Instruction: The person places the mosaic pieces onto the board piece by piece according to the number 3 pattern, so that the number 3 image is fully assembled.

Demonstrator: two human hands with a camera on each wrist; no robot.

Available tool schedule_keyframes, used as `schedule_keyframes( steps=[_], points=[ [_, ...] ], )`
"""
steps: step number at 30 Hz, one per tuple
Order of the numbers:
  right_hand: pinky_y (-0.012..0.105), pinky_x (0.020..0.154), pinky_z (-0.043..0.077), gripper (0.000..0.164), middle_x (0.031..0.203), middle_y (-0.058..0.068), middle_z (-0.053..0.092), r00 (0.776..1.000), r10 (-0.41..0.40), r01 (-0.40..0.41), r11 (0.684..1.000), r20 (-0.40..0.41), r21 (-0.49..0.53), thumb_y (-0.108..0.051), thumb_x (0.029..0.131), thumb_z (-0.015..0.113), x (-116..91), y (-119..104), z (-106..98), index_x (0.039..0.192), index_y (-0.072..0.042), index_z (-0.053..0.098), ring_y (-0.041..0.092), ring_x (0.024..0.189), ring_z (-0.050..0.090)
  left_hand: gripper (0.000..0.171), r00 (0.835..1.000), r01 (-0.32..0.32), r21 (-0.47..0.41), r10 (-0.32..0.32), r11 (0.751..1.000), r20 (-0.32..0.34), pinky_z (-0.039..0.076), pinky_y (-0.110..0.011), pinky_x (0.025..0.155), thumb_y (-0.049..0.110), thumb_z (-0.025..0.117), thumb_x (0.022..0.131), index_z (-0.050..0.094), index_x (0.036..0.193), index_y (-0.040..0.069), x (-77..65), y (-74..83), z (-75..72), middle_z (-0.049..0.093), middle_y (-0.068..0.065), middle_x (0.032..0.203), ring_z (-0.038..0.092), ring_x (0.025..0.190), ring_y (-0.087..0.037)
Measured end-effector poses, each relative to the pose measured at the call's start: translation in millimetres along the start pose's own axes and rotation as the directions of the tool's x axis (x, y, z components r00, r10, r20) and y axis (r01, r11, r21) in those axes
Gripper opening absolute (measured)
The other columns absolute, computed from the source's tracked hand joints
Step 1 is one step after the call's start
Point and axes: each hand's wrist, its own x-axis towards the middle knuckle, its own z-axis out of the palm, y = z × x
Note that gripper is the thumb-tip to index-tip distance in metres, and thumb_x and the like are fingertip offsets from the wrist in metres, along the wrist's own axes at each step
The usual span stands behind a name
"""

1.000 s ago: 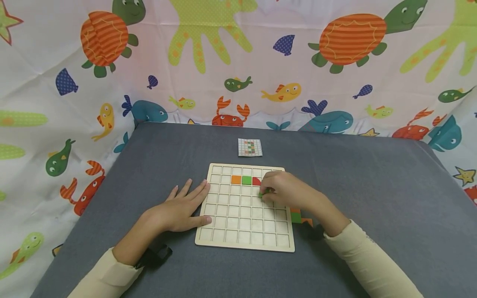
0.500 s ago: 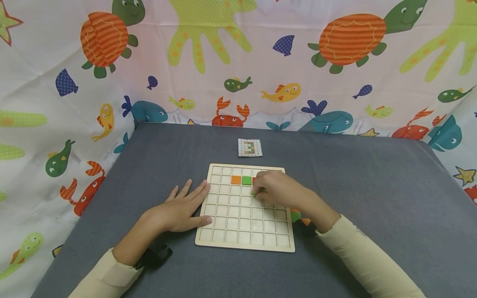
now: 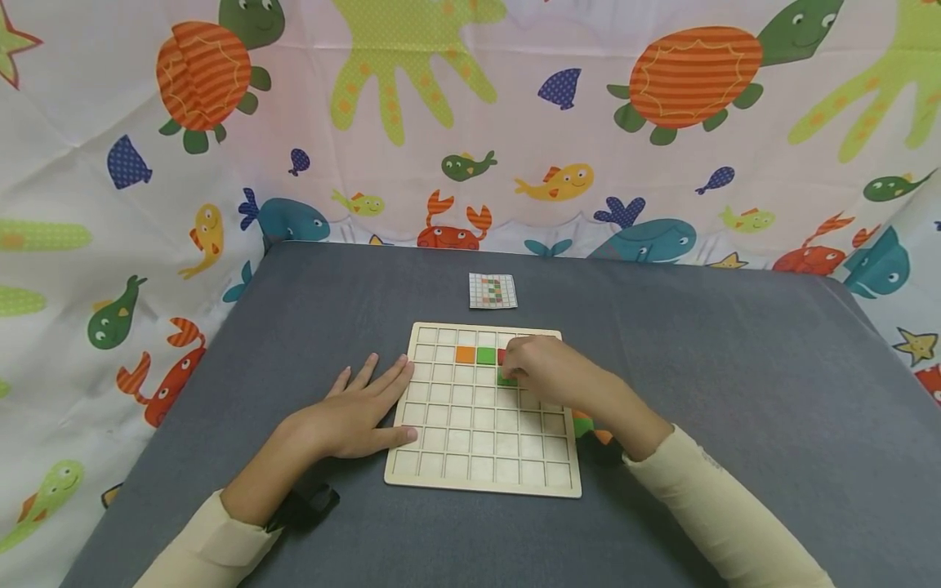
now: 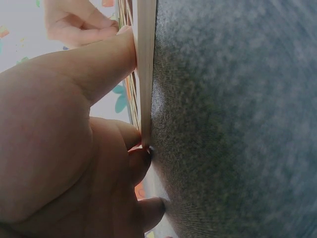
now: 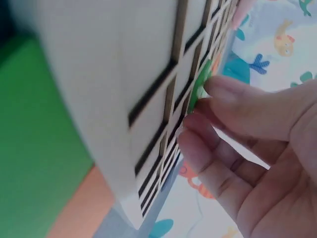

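A light wooden grid board (image 3: 470, 445) lies on the table. Along its left edge rests my left hand (image 3: 353, 420), fingers spread, thumb on the frame. My right hand (image 3: 555, 371) is over the upper right of the grid, with thumb and fingertips at a green tile (image 3: 505, 378) that sits in a cell of the second filled row. In the right wrist view the thumb and index finger close on this green tile (image 5: 199, 84). Above it, an orange tile (image 3: 466, 354), another green tile (image 3: 486, 355) and a red tile (image 3: 501, 356), mostly hidden by my hand, stand in one row.
Loose green and orange tiles (image 3: 583, 426) lie beside the board's right edge, partly under my right forearm. A small card (image 3: 493, 291) with a coloured grid pattern lies behind the board. A printed curtain (image 3: 412, 163) hangs at the table's back and left.
My right hand has moved slightly left, bringing the green tile down into a cell below the red one. My left hand stays where it was.
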Motion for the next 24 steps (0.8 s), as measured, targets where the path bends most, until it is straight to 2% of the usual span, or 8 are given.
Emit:
schedule_keyframes(
  steps=[4, 10, 13, 14, 16, 19, 22, 24],
  points=[
    [0.032, 0.081, 0.055, 0.036, 0.101, 0.002, 0.069, 0.998, 0.045, -0.046, 0.999, 0.048, 0.018, 0.019, 0.085, 0.061, -10, 1, -5, 0.101, -0.007, 0.08, 0.017, 0.096, 0.064, 0.095, 1.0, 0.002, -0.001, -0.002, 1.0, -0.001, 0.0, -0.067, 0.113, 0.063, 0.056, 0.095, 0.011, 0.162, 0.013, -0.1, 0.4, -0.3, 0.006, -0.005, 0.168, -0.004, 0.15, -0.042],
    [0.034, 0.077, 0.054, 0.04, 0.106, 0.004, 0.066, 1.0, 0.009, -0.009, 0.999, 0.001, 0.043, 0.019, 0.087, 0.057, -27, 8, -23, 0.108, -0.008, 0.078, 0.019, 0.094, 0.061, 0.096, 1.0, 0.002, 0.0, -0.002, 1.0, -0.002, 0.0, -0.067, 0.113, 0.064, 0.056, 0.094, 0.011, 0.162, 0.013, -0.9, -0.1, -1.1, 0.006, -0.005, 0.168, -0.005, 0.15, -0.042],
    [0.036, 0.077, 0.055, 0.032, 0.109, 0.007, 0.068, 0.995, 0.102, -0.102, 0.995, 0.023, 0.021, 0.013, 0.09, 0.062, -36, 10, -40, 0.111, -0.007, 0.076, 0.021, 0.093, 0.063, 0.096, 1.0, 0.0, -0.001, 0.0, 1.0, -0.007, 0.0, -0.068, 0.113, 0.063, 0.056, 0.094, 0.011, 0.162, 0.013, -1.6, -0.6, -1.7, 0.006, -0.006, 0.168, -0.004, 0.15, -0.042],
    [0.039, 0.079, 0.056, 0.03, 0.112, 0.008, 0.068, 0.986, 0.157, -0.158, 0.987, 0.056, 0.005, 0.009, 0.09, 0.065, -40, 10, -46, 0.114, -0.006, 0.075, 0.023, 0.096, 0.063, 0.096, 1.0, -0.002, -0.002, 0.002, 1.0, -0.009, 0.0, -0.068, 0.113, 0.063, 0.056, 0.094, 0.011, 0.162, 0.013, -1.7, -0.6, -2.0, 0.006, -0.006, 0.168, -0.004, 0.15, -0.043],
    [0.045, 0.086, 0.054, 0.033, 0.12, 0.013, 0.066, 0.953, 0.269, -0.268, 0.963, 0.141, -0.026, 0.002, 0.09, 0.071, -47, 10, -55, 0.122, -0.005, 0.072, 0.029, 0.105, 0.063, 0.096, 1.0, -0.006, -0.003, 0.006, 1.0, -0.011, 0.0, -0.068, 0.113, 0.063, 0.056, 0.094, 0.011, 0.162, 0.012, -1.8, -0.5, -2.5, 0.006, -0.006, 0.168, -0.004, 0.15, -0.043],
    [0.054, 0.096, 0.048, 0.05, 0.134, 0.019, 0.059, 0.878, 0.407, -0.405, 0.912, 0.252, -0.065, -0.009, 0.087, 0.079, -57, 11, -64, 0.135, -0.005, 0.063, 0.037, 0.122, 0.055, 0.096, 1.0, -0.008, -0.002, 0.008, 1.0, -0.01, 0.0, -0.068, 0.113, 0.063, 0.056, 0.094, 0.011, 0.162, 0.012, -1.6, -0.2, -2.7, 0.006, -0.006, 0.168, -0.004, 0.15, -0.043],
    [0.06, 0.101, 0.042, 0.068, 0.143, 0.023, 0.051, 0.826, 0.477, -0.481, 0.874, 0.301, -0.067, -0.018, 0.084, 0.083, -62, 13, -65, 0.144, -0.005, 0.054, 0.043, 0.131, 0.046, 0.096, 1.0, -0.005, 0.001, 0.005, 1.0, -0.004, 0.0, -0.068, 0.113, 0.063, 0.056, 0.094, 0.011, 0.162, 0.013, -1.3, 0.4, -2.2, 0.006, -0.006, 0.168, -0.005, 0.15, -0.042],
    [0.061, 0.101, 0.041, 0.076, 0.146, 0.024, 0.047, 0.805, 0.502, -0.509, 0.858, 0.317, -0.067, -0.021, 0.082, 0.085, -64, 15, -63, 0.148, -0.006, 0.05, 0.045, 0.134, 0.042, 0.095, 1.0, -0.009, -0.001, 0.009, 1.0, 0.001, -0.001, -0.068, 0.113, 0.063, 0.056, 0.095, 0.011, 0.162, 0.013, -1.0, 1.3, -1.5, 0.006, -0.005, 0.168, -0.005, 0.15, -0.042]
  ],
)
